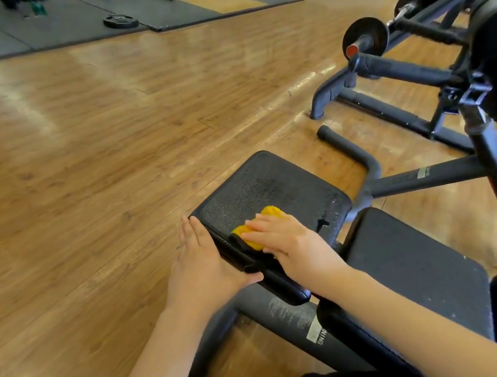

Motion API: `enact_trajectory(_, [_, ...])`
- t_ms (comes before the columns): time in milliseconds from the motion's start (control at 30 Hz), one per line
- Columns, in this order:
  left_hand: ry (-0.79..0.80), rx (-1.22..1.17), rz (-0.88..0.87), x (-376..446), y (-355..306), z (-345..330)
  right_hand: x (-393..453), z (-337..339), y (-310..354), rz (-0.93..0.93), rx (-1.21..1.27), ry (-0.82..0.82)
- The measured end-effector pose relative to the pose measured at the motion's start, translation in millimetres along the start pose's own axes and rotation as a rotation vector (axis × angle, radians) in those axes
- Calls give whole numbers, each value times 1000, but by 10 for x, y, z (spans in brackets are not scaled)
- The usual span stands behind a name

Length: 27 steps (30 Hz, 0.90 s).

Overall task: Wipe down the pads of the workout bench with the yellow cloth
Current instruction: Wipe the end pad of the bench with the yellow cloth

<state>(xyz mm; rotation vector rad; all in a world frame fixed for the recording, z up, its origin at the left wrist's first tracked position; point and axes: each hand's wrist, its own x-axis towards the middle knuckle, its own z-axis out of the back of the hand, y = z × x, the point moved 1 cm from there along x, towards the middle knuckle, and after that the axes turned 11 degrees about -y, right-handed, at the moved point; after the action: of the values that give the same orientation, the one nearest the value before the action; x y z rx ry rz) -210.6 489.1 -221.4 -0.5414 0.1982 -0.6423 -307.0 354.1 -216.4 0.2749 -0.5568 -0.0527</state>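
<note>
Both hands are on the seat pad [273,184]: left hand [201,259] lies flat against its side edge, probably to steady it, while right hand [286,238] presses the yellow cloth [273,211] down under straight fingers, mid-wipe I'd guess.

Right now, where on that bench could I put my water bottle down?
The far half of the seat pad, beyond the yellow cloth, is bare. So is the long back pad. The near edge is crowded: left hand alongside, right hand pressing the cloth.
</note>
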Motion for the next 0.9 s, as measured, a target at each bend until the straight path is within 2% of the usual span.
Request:
enact_trajectory(67, [8,24,-20,-5,4,-28,-70,-34,-41,55,12,58])
enact_trajectory(133, [17,70,-48,-17,19,-57,-68,-26,-138,21,43,82])
enact_trajectory(233, [18,117,-71,-36,44,-64,55,34,-429,-173,63,106])
enact_trajectory(333, [12,136,-64,-43,18,-59,232,110,-806,-391,-8,10])
enact_trajectory(467, [11,139,-60,-25,-10,-69,445,182,-1028,-474,-59,85])
enact_trajectory(600, [24,150,-51,-29,-18,-61,444,114,-1023,-613,-123,-23])
enact_trajectory(700, [39,135,-58,-31,-10,-61,323,44,-736,-570,-135,-26])
enact_trajectory(800, [52,108,-47,-13,-10,-79,77,70,-198,-342,-64,-41])
enact_trajectory(900, [44,69,-32,-7,-18,-77,-176,51,67,-198,22,38])
